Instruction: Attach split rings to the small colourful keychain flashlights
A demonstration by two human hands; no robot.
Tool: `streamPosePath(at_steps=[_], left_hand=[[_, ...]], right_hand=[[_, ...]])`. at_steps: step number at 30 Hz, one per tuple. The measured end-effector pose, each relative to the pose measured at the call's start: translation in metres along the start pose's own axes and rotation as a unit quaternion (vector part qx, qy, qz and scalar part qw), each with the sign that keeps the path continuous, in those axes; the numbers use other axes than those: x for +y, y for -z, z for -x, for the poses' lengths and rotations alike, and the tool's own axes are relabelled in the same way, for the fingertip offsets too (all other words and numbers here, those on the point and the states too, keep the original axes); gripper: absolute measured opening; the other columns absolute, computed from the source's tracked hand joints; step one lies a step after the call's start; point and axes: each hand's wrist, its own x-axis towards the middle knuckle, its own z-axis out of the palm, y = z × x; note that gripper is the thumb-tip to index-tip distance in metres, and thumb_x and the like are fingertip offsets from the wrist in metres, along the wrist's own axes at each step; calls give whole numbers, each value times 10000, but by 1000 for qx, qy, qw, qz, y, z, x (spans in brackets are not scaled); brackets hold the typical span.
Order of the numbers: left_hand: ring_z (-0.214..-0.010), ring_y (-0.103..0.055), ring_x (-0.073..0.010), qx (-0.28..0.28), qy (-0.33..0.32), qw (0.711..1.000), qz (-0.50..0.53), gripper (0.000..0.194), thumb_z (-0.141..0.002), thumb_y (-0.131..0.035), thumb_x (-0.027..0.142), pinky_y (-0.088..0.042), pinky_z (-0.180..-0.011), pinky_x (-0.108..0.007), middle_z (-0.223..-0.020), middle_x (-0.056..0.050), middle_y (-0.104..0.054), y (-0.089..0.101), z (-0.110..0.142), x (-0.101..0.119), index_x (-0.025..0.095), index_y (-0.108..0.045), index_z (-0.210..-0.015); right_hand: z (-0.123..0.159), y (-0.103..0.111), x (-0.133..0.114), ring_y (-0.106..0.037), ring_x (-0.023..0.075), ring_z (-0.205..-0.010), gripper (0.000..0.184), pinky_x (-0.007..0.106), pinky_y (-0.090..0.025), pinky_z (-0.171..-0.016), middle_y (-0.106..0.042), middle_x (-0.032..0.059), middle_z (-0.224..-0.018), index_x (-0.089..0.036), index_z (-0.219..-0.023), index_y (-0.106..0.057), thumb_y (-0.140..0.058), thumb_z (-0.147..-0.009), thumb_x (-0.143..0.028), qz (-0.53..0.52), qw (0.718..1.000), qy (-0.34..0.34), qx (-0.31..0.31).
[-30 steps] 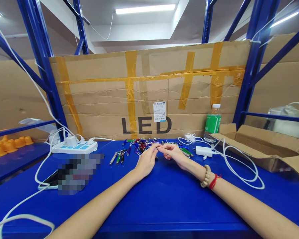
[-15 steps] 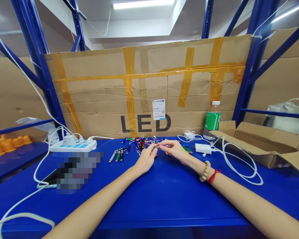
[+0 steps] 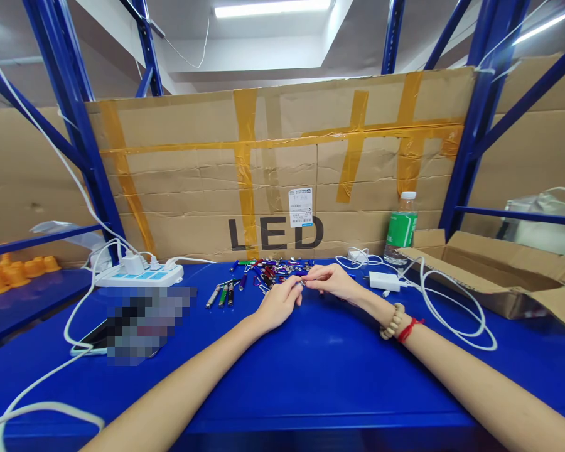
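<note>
My left hand (image 3: pixel 279 304) is closed, thumb and fingers pinching a small shiny metal piece (image 3: pixel 303 282), too small and covered to make out fully. From the other side my right hand (image 3: pixel 333 282) meets it, its thumb and fingertips pinched at the same piece. Just behind both hands lies a loose pile of small coloured metal tubes with clips (image 3: pixel 267 271), in red, blue, green, purple and black. Left of the hands, a silver tube (image 3: pixel 213 297), a green tube (image 3: pixel 223 295) and a black tube (image 3: pixel 230 295) lie side by side on the blue tabletop (image 3: pixel 282 376).
A white power strip (image 3: pixel 144 276) and a phone (image 3: pixel 98 338) with cables lie at left. On the right are a white adapter (image 3: pixel 384 281), coiled cable, a green-labelled bottle (image 3: pixel 402 229) and an open cardboard box (image 3: pixel 499 276). A tall cardboard sheet (image 3: pixel 193 188) stands behind.
The hands stay together over the same spot. My right hand's fingers have shifted around the small metal piece and its wrist has turned slightly. The view has tilted a little.
</note>
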Motion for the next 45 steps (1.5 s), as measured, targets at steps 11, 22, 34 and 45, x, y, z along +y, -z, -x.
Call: streamPosePath(at_steps=[11,22,34,45], left_hand=[[-607,-496,-101,-33,-47,998,22,136,-875,-285,260,-364,-640,-217,-635,41,-522,-2,6,4,198,-377,-795],[-606,-513,-109,-33,-38,999,-11,105,-866,-306,249,-377,-614,-215,-656,32,-532,-1,7,5,202,-380,-810],[-697,-574,-130,45,-18,998,-51,61,-838,-393,236,-379,-608,-214,-822,8,-628,-1,6,4,215,-450,-835],[-674,-574,-139,83,13,995,-57,112,-816,-444,309,-396,-595,-218,-757,18,-621,-3,2,1,229,-497,-874]], right_hand=[[0,2,-6,-471,44,-477,231,183,-386,-398,-545,-11,-655,-122,-526,-623,-770,-489,-296,-23,999,-15,-35],[4,-5,-11,-478,50,-449,321,185,-366,-421,-550,-25,-576,-129,-542,-532,-729,-542,-382,-4,997,-46,-65],[5,-11,-7,-432,55,-433,390,184,-316,-416,-517,-19,-488,-116,-615,-588,-652,-613,-500,68,993,-97,-12],[7,-16,-8,-393,48,-415,390,188,-291,-421,-489,-35,-450,-125,-638,-604,-629,-633,-514,51,993,-105,20]])
